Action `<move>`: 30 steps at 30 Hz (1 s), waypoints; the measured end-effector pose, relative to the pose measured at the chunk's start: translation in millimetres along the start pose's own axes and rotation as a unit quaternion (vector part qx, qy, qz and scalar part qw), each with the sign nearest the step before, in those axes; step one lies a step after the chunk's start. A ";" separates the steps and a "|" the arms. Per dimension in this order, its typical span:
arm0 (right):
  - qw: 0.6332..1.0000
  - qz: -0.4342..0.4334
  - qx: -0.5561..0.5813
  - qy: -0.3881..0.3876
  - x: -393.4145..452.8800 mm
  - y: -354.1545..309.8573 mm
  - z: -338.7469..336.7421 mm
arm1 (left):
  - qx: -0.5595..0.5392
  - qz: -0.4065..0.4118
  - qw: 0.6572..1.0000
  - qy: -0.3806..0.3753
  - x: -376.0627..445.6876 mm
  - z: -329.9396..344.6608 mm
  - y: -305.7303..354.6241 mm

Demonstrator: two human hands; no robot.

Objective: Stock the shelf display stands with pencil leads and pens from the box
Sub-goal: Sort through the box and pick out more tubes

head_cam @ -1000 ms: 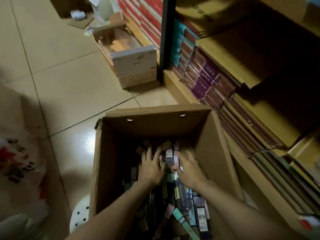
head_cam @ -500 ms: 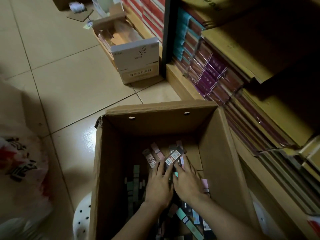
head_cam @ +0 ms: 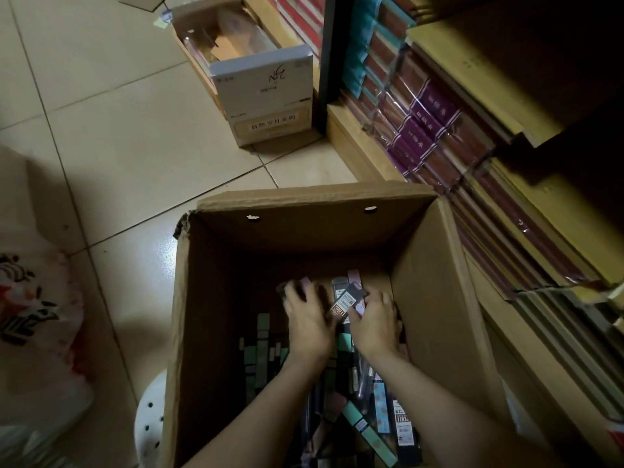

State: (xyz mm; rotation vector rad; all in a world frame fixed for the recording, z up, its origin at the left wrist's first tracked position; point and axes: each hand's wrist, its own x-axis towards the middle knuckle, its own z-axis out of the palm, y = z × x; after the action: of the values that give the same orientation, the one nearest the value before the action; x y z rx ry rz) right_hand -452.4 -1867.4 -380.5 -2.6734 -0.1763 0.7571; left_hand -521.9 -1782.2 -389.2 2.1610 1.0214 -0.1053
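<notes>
Both forearms reach down into the open cardboard box (head_cam: 439, 298) on the tiled floor (head_cam: 118, 146). The left hand (head_cam: 309, 320) lies palm down, fingers curled over small packets at the far end. Just beside it, the right hand (head_cam: 374, 324) pinches a dark labelled pencil-lead packet (head_cam: 346, 300), tilted. Loose pen and lead packets (head_cam: 261, 352) cover the box bottom.

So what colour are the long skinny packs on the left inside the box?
Pale mint green packs, lying in the cardboard box; the head view shows them best.

White carton (head_cam: 266, 92) on tiled floor (head_cam: 111, 130), printed plastic bag (head_cam: 37, 319), perforated white stool (head_cam: 150, 420).
</notes>
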 end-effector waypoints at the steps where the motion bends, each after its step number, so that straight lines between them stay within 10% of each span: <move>1: 1.000 0.001 0.010 0.001 3.6 -0.8 1.2 | -0.011 -0.011 1.000 0.002 3.0 0.8 -0.7; 20: 0.997 0.023 0.069 0.030 6.6 1.6 8.5 | -0.103 -0.038 0.994 0.024 8.9 -5.4 -9.9; 30: 0.977 -0.064 0.197 0.054 -9.7 -15.3 -11.5 | -0.390 -0.143 0.909 -0.036 -16.6 -29.6 -8.3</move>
State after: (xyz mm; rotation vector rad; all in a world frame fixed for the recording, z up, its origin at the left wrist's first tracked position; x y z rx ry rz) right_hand -454.9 -1858.7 -361.0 -2.2936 -0.1508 0.5387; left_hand -545.6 -1770.2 -366.5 1.2695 1.0915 0.0786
